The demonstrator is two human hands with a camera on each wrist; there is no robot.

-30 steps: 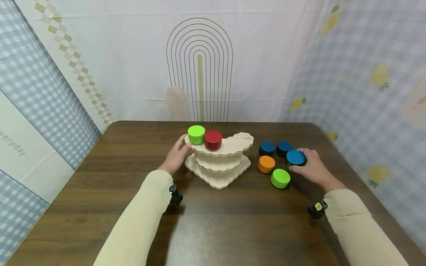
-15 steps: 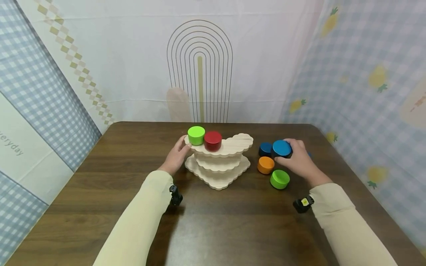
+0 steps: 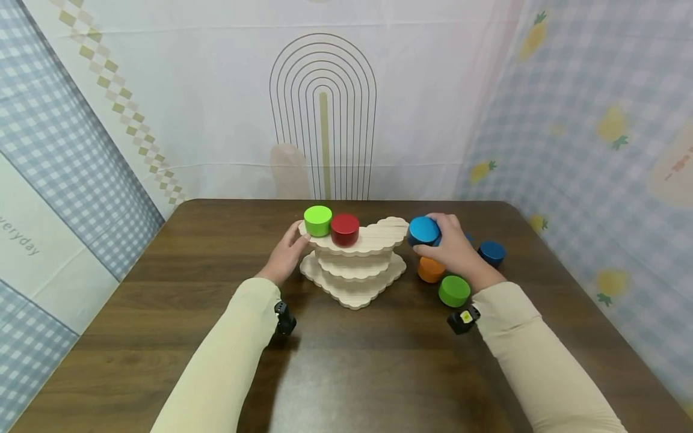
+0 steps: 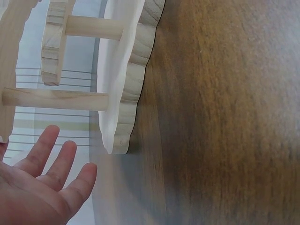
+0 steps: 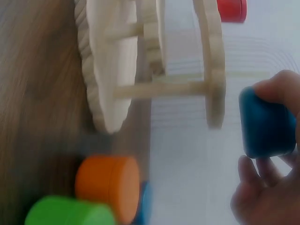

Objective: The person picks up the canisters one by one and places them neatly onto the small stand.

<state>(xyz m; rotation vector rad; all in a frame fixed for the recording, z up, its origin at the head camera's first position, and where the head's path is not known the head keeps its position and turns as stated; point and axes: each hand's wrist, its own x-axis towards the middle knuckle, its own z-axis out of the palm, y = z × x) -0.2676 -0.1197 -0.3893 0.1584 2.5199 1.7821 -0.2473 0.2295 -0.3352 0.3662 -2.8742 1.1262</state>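
A pale wooden tiered stand [image 3: 354, 264] with scalloped edges stands mid-table. On the left part of its top shelf sit a light green cylinder [image 3: 317, 221] and a red cylinder [image 3: 344, 230], side by side. My left hand [image 3: 284, 255] holds that shelf's left end, thumb at the edge; in the left wrist view its other fingers [image 4: 77, 185] spread loosely below. At the shelf's right end, my right hand [image 3: 457, 246] grips a blue cylinder [image 3: 423, 230] between thumb and fingers. The right wrist view shows this blue cylinder [image 5: 265, 124] raised, apart from the stand.
Right of the stand, an orange cylinder [image 3: 430, 270] and a green cylinder [image 3: 454, 291] are on the brown wooden table [image 3: 346, 367]. Farther right is a blue cylinder [image 3: 491, 254]; another blue one [image 3: 468, 237] is mostly hidden behind my right hand. A patterned cloth [image 3: 227, 108] hangs behind.
My right hand has lifted the blue cylinder and carried it left, over the other cylinders, to the stand's right end. My left hand stays at the shelf.
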